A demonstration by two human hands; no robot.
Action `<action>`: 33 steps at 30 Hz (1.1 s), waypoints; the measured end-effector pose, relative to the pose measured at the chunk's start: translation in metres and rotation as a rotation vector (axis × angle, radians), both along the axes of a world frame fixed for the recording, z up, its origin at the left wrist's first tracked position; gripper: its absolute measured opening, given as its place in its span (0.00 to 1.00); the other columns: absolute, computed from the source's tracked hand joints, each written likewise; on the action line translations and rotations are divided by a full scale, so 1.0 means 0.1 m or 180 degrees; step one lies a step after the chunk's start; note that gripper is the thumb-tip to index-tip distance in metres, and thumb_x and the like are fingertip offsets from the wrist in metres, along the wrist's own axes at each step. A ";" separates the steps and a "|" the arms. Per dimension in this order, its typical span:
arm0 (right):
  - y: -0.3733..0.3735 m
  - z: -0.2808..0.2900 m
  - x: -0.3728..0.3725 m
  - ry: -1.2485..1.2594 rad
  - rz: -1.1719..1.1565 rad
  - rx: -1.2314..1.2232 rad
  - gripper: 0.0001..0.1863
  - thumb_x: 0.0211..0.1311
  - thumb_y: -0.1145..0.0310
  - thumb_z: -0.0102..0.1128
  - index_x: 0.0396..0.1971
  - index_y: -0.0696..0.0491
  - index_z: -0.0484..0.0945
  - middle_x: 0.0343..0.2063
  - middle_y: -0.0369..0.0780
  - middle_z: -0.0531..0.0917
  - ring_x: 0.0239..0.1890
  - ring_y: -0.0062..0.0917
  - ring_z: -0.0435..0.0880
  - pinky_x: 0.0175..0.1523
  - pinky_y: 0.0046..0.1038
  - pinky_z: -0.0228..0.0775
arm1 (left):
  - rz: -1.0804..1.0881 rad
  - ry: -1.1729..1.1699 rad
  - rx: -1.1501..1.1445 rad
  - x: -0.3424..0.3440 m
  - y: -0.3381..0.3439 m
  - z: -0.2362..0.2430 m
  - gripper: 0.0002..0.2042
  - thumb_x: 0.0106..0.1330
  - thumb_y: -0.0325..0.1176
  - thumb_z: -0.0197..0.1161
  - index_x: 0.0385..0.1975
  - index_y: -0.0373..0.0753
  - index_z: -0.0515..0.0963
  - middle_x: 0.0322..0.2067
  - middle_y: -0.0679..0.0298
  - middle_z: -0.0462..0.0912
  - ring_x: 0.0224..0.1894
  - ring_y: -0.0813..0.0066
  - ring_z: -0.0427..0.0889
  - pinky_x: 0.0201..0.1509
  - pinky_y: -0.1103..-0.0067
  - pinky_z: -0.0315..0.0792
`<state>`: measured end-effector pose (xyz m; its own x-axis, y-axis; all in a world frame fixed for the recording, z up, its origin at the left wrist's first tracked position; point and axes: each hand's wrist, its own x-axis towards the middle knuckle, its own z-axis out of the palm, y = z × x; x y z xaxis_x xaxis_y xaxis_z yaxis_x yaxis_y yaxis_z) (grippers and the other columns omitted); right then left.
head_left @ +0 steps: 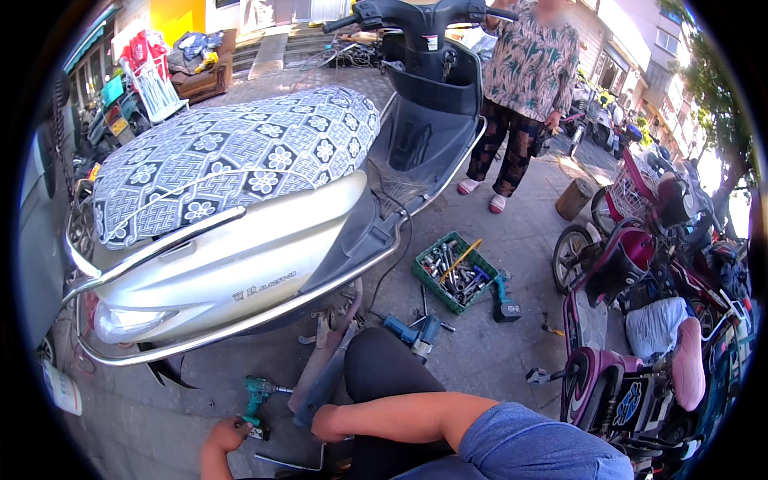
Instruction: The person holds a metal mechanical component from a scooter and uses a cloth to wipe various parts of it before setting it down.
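A green-and-black cordless impact wrench [258,394] is low on the left, its nose pointing right. My left hand [230,434] is closed at the base of its handle, by the battery. My right hand [326,424] is curled at the lower end of a long grey-brown exhaust muffler [320,364]; its fingertips are hidden. The muffler slants beside my bent knee, and a curved pipe runs from its upper end toward the underside of a silver scooter [240,276]. An L-shaped metal rod [292,464] lies on the ground below my hands.
A green basket of sockets and tools [458,272] stands ahead, with a teal cordless tool [505,300] beside it. A blue power tool [424,336] lies by my knee. A person [528,88] stands beyond the scooter. Parked scooters [608,360] line the right.
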<state>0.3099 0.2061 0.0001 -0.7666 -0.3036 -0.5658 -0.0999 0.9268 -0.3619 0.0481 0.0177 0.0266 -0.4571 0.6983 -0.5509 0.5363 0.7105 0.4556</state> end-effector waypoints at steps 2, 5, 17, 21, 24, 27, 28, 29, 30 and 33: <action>0.00 0.06 0.02 -0.0038 -0.0003 -0.0089 0.12 0.62 0.61 0.63 0.37 0.52 0.89 0.40 0.46 0.89 0.45 0.43 0.88 0.47 0.44 0.78 | -0.0236 -0.0194 -0.0269 0.05 -0.02 0.01 0.23 0.67 0.52 0.65 0.38 0.32 0.84 0.31 0.52 0.87 0.36 0.60 0.86 0.42 0.67 0.76; -0.01 0.01 0.02 -0.0030 -0.0070 -0.0132 0.14 0.63 0.58 0.63 0.37 0.53 0.89 0.39 0.47 0.89 0.45 0.44 0.87 0.48 0.44 0.77 | -0.0009 -0.0282 -0.0335 -0.01 0.00 -0.01 0.25 0.66 0.53 0.65 0.42 0.32 0.84 0.35 0.51 0.88 0.41 0.58 0.87 0.47 0.66 0.76; -0.04 -0.19 0.02 -0.0011 -0.0292 0.0105 0.16 0.66 0.58 0.59 0.41 0.52 0.89 0.44 0.44 0.89 0.50 0.41 0.87 0.52 0.43 0.78 | 0.0066 0.0057 -0.0374 -0.03 0.02 0.12 0.27 0.67 0.56 0.63 0.45 0.34 0.85 0.42 0.44 0.87 0.50 0.50 0.85 0.54 0.64 0.76; -0.07 -0.31 0.00 -0.0147 -0.0252 0.0168 0.20 0.65 0.52 0.64 0.43 0.55 0.87 0.45 0.48 0.88 0.51 0.44 0.86 0.55 0.43 0.77 | 0.0020 0.0104 -0.0387 -0.04 -0.02 0.13 0.26 0.67 0.56 0.62 0.45 0.34 0.85 0.43 0.45 0.87 0.49 0.49 0.85 0.54 0.64 0.76; -0.08 -0.44 0.01 -0.0021 -0.0184 0.0187 0.15 0.64 0.57 0.61 0.40 0.51 0.90 0.43 0.44 0.89 0.49 0.41 0.87 0.51 0.42 0.78 | 0.0032 0.0028 -0.0209 -0.02 -0.07 0.15 0.25 0.68 0.54 0.63 0.47 0.34 0.85 0.43 0.46 0.87 0.49 0.51 0.86 0.53 0.64 0.76; 0.01 -0.92 0.02 0.0348 -0.0349 0.0156 0.15 0.64 0.59 0.61 0.40 0.51 0.89 0.43 0.44 0.89 0.48 0.41 0.88 0.51 0.43 0.78 | 0.0025 -0.0014 -0.0189 0.00 0.04 0.26 0.25 0.68 0.52 0.64 0.50 0.34 0.83 0.42 0.47 0.88 0.49 0.52 0.86 0.53 0.65 0.77; -0.01 -0.92 0.01 0.0253 -0.0280 0.0208 0.15 0.64 0.59 0.61 0.41 0.51 0.89 0.44 0.44 0.89 0.49 0.41 0.87 0.51 0.44 0.78 | 0.0049 -0.0035 -0.0227 0.02 0.05 0.26 0.25 0.68 0.51 0.65 0.52 0.34 0.82 0.42 0.48 0.88 0.49 0.52 0.86 0.53 0.65 0.77; -0.01 -0.87 -0.04 0.0179 -0.0211 0.0276 0.15 0.64 0.60 0.60 0.42 0.51 0.89 0.45 0.44 0.89 0.50 0.41 0.87 0.52 0.44 0.78 | 0.0100 -0.0041 -0.0063 -0.01 0.03 0.15 0.25 0.67 0.51 0.65 0.52 0.34 0.82 0.41 0.47 0.88 0.49 0.52 0.86 0.54 0.65 0.77; -0.02 -0.80 -0.07 0.0112 -0.0143 0.0331 0.15 0.64 0.60 0.60 0.43 0.51 0.89 0.46 0.44 0.88 0.51 0.41 0.87 0.52 0.44 0.78 | 0.0150 -0.0041 0.0090 -0.10 -0.07 -0.04 0.25 0.67 0.50 0.65 0.53 0.34 0.81 0.41 0.47 0.88 0.49 0.52 0.86 0.54 0.64 0.77; 0.01 -0.57 -0.07 -0.0074 0.0024 0.0398 0.17 0.61 0.62 0.61 0.46 0.54 0.87 0.53 0.45 0.86 0.57 0.39 0.83 0.59 0.41 0.74 | 0.0256 -0.0146 0.0338 -0.23 -0.09 -0.26 0.25 0.68 0.50 0.65 0.53 0.33 0.81 0.36 0.51 0.88 0.40 0.59 0.87 0.45 0.66 0.79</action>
<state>0.3029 0.2072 -0.0571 -0.7507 -0.2352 -0.6173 -0.1000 0.9641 -0.2458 0.0250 0.0090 0.0007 -0.4900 0.7159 -0.4974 0.4566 0.6968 0.5531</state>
